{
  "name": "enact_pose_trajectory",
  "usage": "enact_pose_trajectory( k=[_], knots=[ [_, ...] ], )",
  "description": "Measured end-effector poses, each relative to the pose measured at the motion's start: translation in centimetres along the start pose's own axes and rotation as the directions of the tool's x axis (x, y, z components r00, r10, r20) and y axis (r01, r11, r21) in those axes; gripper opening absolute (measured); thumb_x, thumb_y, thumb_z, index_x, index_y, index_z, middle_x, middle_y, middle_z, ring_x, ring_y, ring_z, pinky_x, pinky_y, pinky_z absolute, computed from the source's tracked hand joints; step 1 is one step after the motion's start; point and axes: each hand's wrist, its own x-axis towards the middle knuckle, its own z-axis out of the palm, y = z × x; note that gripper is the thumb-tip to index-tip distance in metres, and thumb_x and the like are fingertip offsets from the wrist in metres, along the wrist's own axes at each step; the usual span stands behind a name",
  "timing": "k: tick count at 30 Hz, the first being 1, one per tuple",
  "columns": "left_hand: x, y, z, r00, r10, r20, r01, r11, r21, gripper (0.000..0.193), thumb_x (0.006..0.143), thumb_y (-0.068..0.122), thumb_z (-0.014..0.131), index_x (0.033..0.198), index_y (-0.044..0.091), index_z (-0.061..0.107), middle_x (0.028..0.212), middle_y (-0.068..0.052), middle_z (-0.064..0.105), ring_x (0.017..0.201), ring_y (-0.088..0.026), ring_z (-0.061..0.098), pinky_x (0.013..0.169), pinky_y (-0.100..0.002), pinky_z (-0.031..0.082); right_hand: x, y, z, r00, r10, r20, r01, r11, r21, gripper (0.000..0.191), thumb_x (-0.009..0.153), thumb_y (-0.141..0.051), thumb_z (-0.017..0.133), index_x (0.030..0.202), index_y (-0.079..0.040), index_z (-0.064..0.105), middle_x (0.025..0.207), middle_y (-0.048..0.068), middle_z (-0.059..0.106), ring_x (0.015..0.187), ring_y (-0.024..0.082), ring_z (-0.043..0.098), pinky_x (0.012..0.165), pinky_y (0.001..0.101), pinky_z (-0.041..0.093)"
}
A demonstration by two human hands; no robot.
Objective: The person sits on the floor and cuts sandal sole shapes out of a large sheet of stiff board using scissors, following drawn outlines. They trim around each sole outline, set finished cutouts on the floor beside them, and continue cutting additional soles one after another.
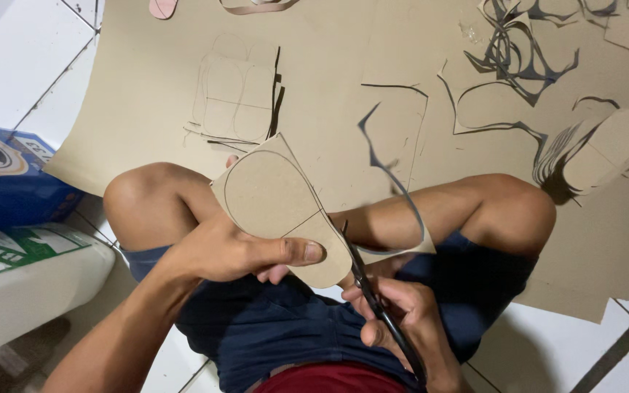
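The person sits cross-legged on a white tiled floor, with 2 bare knees in view and 1 large sheet of tan cardboard (343, 44) spread out ahead of them.

The left hand (234, 251) grips 1 sole-shaped cardboard piece (274, 200), thumb pressed on its near face and the other fingers curled behind it. The piece is held up over the lap, between the knees, and bears a pencilled outline with 1 cross line.

The right hand (402, 313) is clenched around the handles of 1 pair of black scissors (373, 298), whose blades meet the lower right edge of the piece. From that cut, 1 thin curling offcut strip (394, 182) rises and loops over the right leg.

On the sheet lie 1 drawn sole outline (234, 98), 1 empty sole-shaped cutout hole (394, 127), and 1 tangle of dark trimmings (522, 54) at the upper right. A stack of finished cardboard soles (606, 149) rests at the right; their number cannot be counted. To the left, beside the sheet, stand 1 blue box (9, 182) and 1 white sack with a green label (27, 280).
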Motion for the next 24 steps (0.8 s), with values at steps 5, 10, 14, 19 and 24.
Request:
enact_pose_trajectory(
  k=[5, 10, 14, 19, 24],
  knots=[
    [0.4, -2.2, -0.1, 0.999, 0.035, 0.012, -0.034, 0.998, -0.049, 0.022, 0.083, 0.019, 0.079, 0.089, -0.002, 0.075, 0.06, -0.002, 0.064, 0.045, -0.008, 0.055, 0.039, -0.024, 0.042, -0.4, 0.5, 0.1, 0.998, 0.063, -0.016, -0.063, 0.998, -0.001, 0.073, 0.063, -0.067, 0.084, 0.091, 0.001, 0.08, 0.066, -0.002, 0.06, 0.06, 0.007, 0.054, 0.054, 0.0235, 0.041],
    [0.0, -4.2, 1.2, 0.968, 0.192, -0.16, -0.201, 0.979, -0.043, 0.031, 0.1, 0.027, 0.069, 0.091, -0.002, 0.076, 0.07, -0.004, 0.072, 0.056, -0.007, 0.062, 0.048, -0.022, 0.047, 0.0, -0.9, 0.4, 0.999, -0.041, -0.012, 0.041, 0.999, 0.006, 0.07, 0.076, -0.067, 0.08, 0.098, -0.001, 0.075, 0.081, -0.002, 0.064, 0.075, 0.006, 0.061, 0.066, 0.0221, 0.048],
    [-0.6, -4.2, 1.9, 0.956, 0.248, -0.158, -0.243, 0.969, 0.054, 0.029, 0.097, 0.026, 0.067, 0.092, -0.001, 0.075, 0.076, -0.004, 0.075, 0.057, -0.007, 0.067, 0.045, -0.022, 0.051, 0.5, -1.7, 0.9, 0.999, -0.026, 0.029, 0.024, 0.997, 0.076, 0.072, 0.077, -0.068, 0.077, 0.1, 0.0, 0.067, 0.081, -0.003, 0.053, 0.07, 0.007, 0.047, 0.06, 0.0233, 0.04],
    [-0.9, -3.4, 2.5, 0.977, 0.147, -0.157, -0.154, 0.988, -0.034, 0.028, 0.097, 0.026, 0.067, 0.092, -0.001, 0.076, 0.068, -0.004, 0.072, 0.053, -0.006, 0.062, 0.045, -0.02, 0.047, 0.0, -0.6, 0.7, 0.999, -0.028, 0.019, 0.027, 0.999, 0.021, 0.068, 0.076, -0.067, 0.077, 0.086, -0.002, 0.061, 0.079, -0.003, 0.052, 0.068, 0.006, 0.046, 0.058, 0.0235, 0.036],
    [-1.1, -3.2, 3.4, 0.986, 0.07, -0.15, -0.095, 0.982, -0.164, 0.03, 0.099, 0.026, 0.068, 0.091, -0.003, 0.075, 0.066, -0.005, 0.07, 0.052, -0.006, 0.059, 0.044, -0.02, 0.044, -1.0, 1.0, 0.7, 0.997, 0.048, -0.065, -0.048, 0.999, -0.005, 0.053, 0.074, -0.047, 0.086, 0.092, 0.002, 0.075, 0.073, 0.002, 0.067, 0.065, 0.007, 0.059, 0.058, 0.0242, 0.049]
  ],
)
